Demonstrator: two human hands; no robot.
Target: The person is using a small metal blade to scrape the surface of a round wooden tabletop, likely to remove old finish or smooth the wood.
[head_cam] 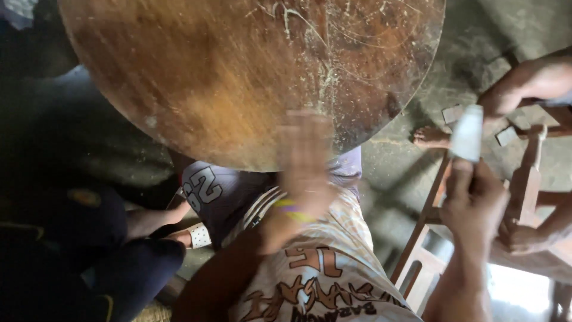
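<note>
Item 1: my right hand, fingers curled shut round a small pale block, poss. sanding block or paper, can't tell which. Block sticks up out of the grip, long axis approx. upright, tilted slightly.

Item 2: my left hand, motion-blurred, fingers look extended and flat. Lies at the near edge of the round wooden tabletop; whether it touches the wood or holds anything, can't tell. Yellow band on wrist.

Item 3: tabletop, worn brown, scratched, pale dust on the right side. Sits up and left of the block; left hand is far nearer to it than right. Block is well right of the rim, over the floor.

Item 4: wooden chair frame, far right, w/ another person's arm and foot beside it.

Item 5: someone else's legs, dark trousers, lower left.
</note>
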